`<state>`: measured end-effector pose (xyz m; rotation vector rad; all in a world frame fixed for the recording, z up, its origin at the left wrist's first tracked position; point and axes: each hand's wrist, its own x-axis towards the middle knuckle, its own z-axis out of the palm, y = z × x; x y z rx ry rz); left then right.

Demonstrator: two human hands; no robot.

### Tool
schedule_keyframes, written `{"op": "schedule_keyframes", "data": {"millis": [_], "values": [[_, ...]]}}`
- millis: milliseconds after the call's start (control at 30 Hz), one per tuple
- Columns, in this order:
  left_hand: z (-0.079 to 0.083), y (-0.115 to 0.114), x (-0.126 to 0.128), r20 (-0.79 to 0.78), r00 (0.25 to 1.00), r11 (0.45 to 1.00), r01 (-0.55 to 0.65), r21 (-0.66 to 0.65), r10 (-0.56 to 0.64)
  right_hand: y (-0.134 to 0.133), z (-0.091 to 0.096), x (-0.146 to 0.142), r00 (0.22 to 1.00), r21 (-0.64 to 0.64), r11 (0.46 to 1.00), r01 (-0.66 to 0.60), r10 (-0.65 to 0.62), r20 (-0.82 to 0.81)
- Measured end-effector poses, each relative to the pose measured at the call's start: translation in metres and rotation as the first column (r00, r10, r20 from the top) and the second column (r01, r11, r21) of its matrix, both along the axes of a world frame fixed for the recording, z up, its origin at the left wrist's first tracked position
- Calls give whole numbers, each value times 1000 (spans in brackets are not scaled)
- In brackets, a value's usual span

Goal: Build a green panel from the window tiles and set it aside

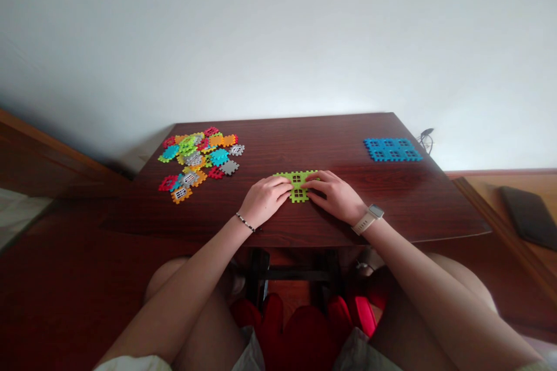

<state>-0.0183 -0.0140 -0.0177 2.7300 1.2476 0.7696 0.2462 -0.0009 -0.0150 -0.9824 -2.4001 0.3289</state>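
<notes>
A lime-green plastic waffle block assembly (pixel 297 180) with small window cut-outs lies flat on the dark wooden table (pixel 313 139). My left hand (pixel 265 198) grips its left side, and my right hand (pixel 334 197) grips its right side, with the fingertips of both hands on top. Part of the green piece is hidden under my fingers. To the left of my left hand lies a loose heap of multicoloured waffle blocks (pixel 198 162) in red, orange, teal, green and grey.
Several joined blue waffle blocks (pixel 392 149) lie flat at the table's far right. A black cable (pixel 426 140) hangs behind that corner. A dark tablet (pixel 528 217) lies on a lower wooden surface to the right. A watch (pixel 368 219) is on my right wrist.
</notes>
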Motion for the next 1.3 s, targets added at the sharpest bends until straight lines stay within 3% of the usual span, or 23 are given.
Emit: {"op": "schedule_keyframes", "data": {"millis": [1300], "values": [[2,-1,3,-27,1000,999,16,40,-14,1,2,-2,995,50,999,-5,0,99]]}}
